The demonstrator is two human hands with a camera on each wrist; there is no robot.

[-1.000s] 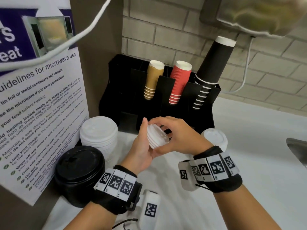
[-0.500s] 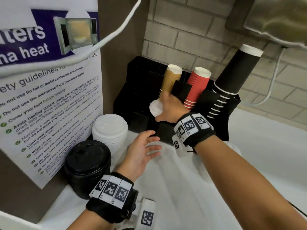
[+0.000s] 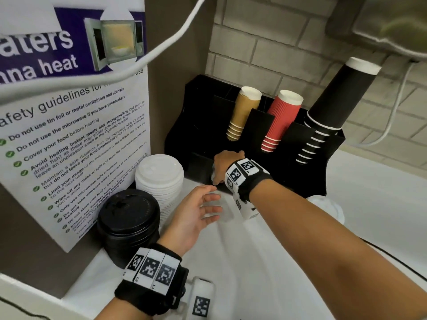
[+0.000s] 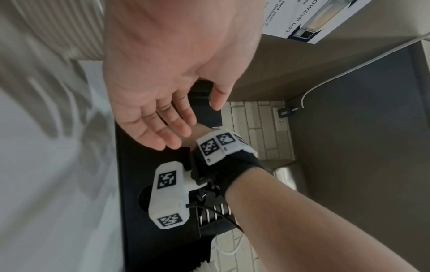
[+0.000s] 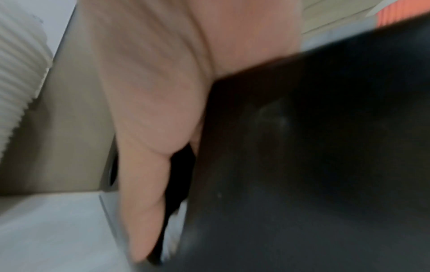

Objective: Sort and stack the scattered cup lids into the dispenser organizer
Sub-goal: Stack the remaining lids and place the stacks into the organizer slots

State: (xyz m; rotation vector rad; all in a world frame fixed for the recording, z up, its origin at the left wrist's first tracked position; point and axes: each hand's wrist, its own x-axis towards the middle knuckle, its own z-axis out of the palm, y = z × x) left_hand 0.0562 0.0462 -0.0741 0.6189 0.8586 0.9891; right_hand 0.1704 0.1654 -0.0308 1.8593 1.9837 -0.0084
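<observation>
Nearest, the left hand [image 3: 193, 212] hovers over the white table [image 3: 265, 262], fingers spread and relaxed, holding nothing. Just left of it stand a black lid stack [image 3: 129, 224] and, behind that, a taller white lid stack [image 3: 159, 181] — touching or nearly so. Further back, the right hand [image 3: 225, 166] reaches into a low front slot of the black organizer [image 3: 323, 176], small white lids [image 3: 213, 174] at its fingertips — its grip cannot be told. Tan, red and black cup stacks stand behind.
</observation>
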